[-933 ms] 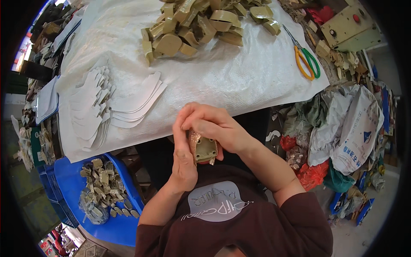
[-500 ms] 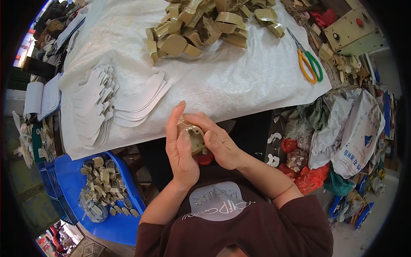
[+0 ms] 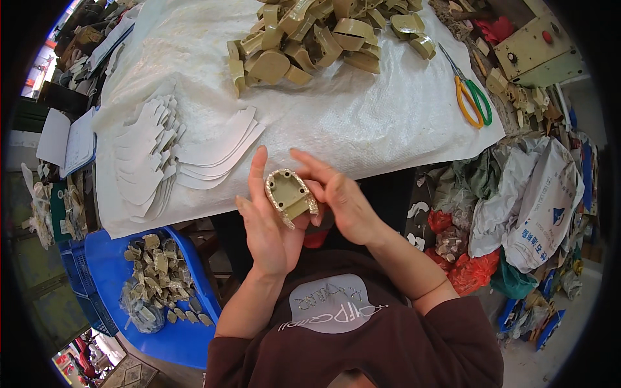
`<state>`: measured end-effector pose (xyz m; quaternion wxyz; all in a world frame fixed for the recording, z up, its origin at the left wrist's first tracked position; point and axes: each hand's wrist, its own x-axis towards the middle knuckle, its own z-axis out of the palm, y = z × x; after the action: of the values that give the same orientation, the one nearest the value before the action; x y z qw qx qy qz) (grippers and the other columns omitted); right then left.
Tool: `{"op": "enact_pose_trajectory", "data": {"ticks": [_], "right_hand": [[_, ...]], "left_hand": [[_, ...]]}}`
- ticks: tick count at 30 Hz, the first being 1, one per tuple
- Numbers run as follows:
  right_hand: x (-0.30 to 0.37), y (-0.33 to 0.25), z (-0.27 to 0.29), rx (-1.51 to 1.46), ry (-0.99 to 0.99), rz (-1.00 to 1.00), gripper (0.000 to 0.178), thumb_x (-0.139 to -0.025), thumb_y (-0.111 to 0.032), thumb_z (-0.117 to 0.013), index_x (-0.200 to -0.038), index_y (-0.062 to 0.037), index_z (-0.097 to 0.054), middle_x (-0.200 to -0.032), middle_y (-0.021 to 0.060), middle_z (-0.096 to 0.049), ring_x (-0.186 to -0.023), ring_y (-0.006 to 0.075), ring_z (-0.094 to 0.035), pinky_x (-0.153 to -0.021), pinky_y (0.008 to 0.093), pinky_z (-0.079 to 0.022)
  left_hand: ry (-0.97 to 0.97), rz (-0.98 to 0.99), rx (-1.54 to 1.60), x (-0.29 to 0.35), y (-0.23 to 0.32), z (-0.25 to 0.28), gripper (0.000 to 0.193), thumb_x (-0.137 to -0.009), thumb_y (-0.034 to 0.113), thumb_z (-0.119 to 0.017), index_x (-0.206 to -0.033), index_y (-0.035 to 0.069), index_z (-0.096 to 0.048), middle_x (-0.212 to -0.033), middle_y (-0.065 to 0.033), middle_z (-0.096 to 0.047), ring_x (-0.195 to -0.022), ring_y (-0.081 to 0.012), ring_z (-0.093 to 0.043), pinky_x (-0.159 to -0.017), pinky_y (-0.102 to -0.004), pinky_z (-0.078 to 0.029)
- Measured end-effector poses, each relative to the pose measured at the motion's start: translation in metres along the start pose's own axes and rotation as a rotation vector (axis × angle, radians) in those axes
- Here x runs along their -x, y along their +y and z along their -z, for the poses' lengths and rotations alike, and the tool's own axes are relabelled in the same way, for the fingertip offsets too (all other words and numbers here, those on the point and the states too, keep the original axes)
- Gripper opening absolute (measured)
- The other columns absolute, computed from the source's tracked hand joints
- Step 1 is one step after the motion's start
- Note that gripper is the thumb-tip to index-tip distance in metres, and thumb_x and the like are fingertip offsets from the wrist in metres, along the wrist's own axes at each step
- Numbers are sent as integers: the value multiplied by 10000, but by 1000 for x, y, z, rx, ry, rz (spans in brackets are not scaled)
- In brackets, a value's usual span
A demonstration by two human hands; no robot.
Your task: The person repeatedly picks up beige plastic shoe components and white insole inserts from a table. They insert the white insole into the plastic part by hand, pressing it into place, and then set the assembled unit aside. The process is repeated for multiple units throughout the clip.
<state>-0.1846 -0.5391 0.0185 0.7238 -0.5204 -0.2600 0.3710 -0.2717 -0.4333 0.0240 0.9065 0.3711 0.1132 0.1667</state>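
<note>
A beige shoe heel [image 3: 290, 189] is held up between my two hands in front of my chest, at the table's near edge. Its U-shaped face points up, showing dark holes and a rough, glittery rim. My left hand [image 3: 270, 229] supports it from the left, with thumb and forefinger stretched out. From the other side, my right hand [image 3: 346, 204] touches the heel with its lower fingers; its forefinger extends past the top. The fingers behind the heel are partly hidden.
Glossy beige heels [image 3: 304, 45] lie heaped on the white-covered table [image 3: 310, 123]. White cut pieces [image 3: 217, 149] fan out at left. Scissors [image 3: 469, 97] lie at right. A blue tub [image 3: 162, 349] holds small parts; plastic bags [image 3: 537, 200] crowd the right side.
The heel has turned so its holed face shows more fully. My right hand has opened away to the right, no longer covering its top. The left thumb has swung outward.
</note>
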Motion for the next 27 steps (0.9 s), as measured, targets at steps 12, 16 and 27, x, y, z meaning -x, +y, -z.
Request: {"op": "enact_pose_trajectory", "data": {"ticks": [12, 16, 27], "right_hand": [[-5, -18, 12, 609, 98, 391, 282, -893, -247, -590, -1009, 9, -607, -798, 116, -560, -691, 251, -562, -643, 330, -453], [-5, -11, 18, 260, 84, 144, 218, -935, -195, -537, -998, 1, -608, -795, 70, -575, -689, 181, -552, -643, 303, -447], [-6, -19, 22, 501, 67, 126, 179, -919, -178, -592, -844, -16, -603, -714, -2, -590, -643, 77, -508, -577, 235, -420]], "left_hand": [[-100, -178, -860, 4, 4, 6, 675, -846, 108, -664, -1382, -8, -271, -1088, -156, -556, -929, -204, -592, -832, -313, -484], [45, -112, -790, 5, 12, 2, 535, -729, 17, -754, -1199, -7, -500, -1011, -91, -573, -881, -162, -604, -736, -272, -512], [-58, -428, -1331, 0, 20, -6, 543, -599, -22, -767, -1103, 44, -577, -858, -40, -532, -624, -100, -450, -510, -214, -370]]}}
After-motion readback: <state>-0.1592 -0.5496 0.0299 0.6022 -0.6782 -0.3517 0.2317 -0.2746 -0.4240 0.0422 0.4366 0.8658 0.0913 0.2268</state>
